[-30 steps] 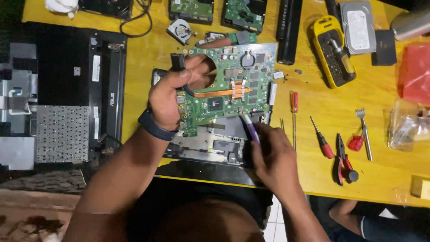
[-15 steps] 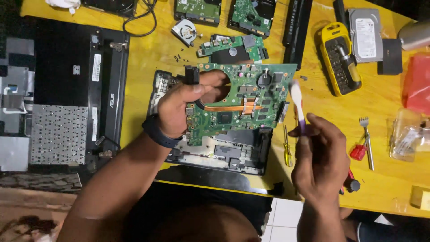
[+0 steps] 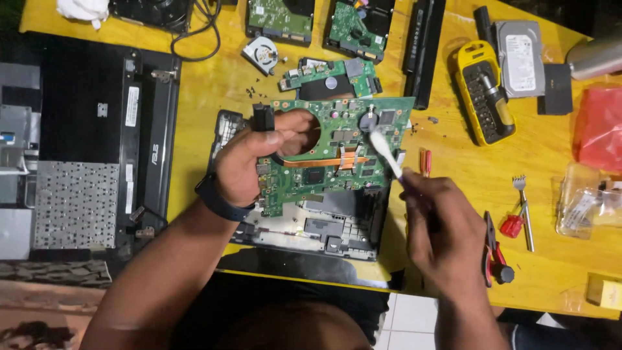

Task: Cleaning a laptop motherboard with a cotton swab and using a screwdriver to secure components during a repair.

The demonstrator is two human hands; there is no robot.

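Item: board (image 3: pixel 337 152), gripped by our left hand (image 3: pixel 243 165); right hand (image 3: pixel 440 220) holds brush (image 3: pixel 383 150) at 3 o'clock; we brush lightly.

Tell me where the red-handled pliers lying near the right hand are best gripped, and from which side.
Grip the pliers around both handles, coming from above. They lie flat on the yellow table, handles running side by side, just right of the right hand; the small fork tool crowds their far side.
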